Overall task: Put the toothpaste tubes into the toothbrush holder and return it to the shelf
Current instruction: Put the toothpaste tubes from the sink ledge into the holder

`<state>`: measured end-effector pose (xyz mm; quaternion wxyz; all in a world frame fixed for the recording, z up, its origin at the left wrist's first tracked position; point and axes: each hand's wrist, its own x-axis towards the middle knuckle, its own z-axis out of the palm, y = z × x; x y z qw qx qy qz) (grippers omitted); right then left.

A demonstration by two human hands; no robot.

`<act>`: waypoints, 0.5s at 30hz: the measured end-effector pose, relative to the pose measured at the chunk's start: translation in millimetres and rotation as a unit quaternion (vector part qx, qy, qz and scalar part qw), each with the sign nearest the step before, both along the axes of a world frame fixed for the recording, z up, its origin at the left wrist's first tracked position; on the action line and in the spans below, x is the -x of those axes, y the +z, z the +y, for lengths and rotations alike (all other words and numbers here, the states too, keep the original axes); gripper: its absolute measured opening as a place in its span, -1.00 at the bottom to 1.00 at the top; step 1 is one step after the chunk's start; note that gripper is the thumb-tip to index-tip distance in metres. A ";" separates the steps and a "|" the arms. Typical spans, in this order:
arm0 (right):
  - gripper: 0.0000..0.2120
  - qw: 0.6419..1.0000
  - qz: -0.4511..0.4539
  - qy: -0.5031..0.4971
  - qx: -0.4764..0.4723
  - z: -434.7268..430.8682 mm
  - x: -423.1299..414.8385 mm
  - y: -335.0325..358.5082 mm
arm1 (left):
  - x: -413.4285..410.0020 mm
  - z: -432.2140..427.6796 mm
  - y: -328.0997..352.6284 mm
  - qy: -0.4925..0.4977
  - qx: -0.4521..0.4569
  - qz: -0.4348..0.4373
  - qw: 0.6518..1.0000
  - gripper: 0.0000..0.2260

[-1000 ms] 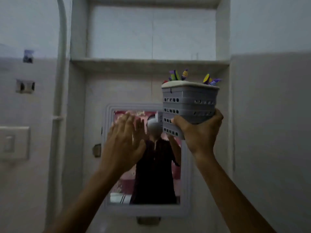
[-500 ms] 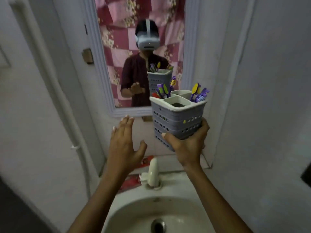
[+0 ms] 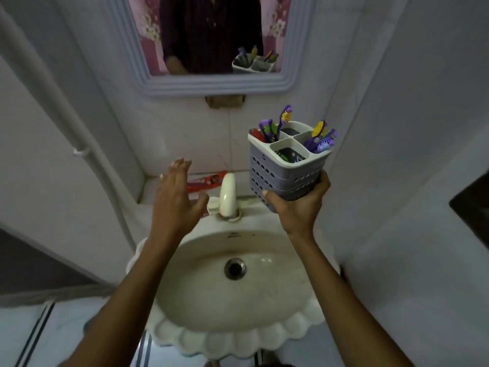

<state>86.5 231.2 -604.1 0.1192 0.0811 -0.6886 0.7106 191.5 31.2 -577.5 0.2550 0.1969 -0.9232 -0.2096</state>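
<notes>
Grey plastic toothbrush holder (image 3: 287, 165) sits tilted in the right hand (image 3: 297, 207), whose fingers wrap its lower walls, raised above the right side of the sink (image 3: 238, 327). Toothbrushes (image 3: 320, 139) poke from its compartments. Left hand (image 3: 176, 200) hovers with fingers spread, holding nothing, palm down just beside the tap (image 3: 228, 194), over a red toothpaste tube (image 3: 209, 180) lying on the ledge.

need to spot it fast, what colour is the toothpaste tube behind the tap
Red, with some print on it; the toothpaste tube shows in the head view.
</notes>
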 end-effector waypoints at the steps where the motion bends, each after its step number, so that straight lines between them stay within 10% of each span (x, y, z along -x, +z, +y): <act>1: 0.15 1.000 -0.013 -0.001 -0.001 0.8 1.0 -10.0 | 0.8 -0.6 -9.2 0.001 -0.006 -0.012 1.000 -0.41; 15: 0.11 0.992 -0.103 0.002 -0.077 -21.4 7.3 -122.6 | 11.6 -27.3 -77.3 0.001 -0.057 -0.082 0.995 -0.41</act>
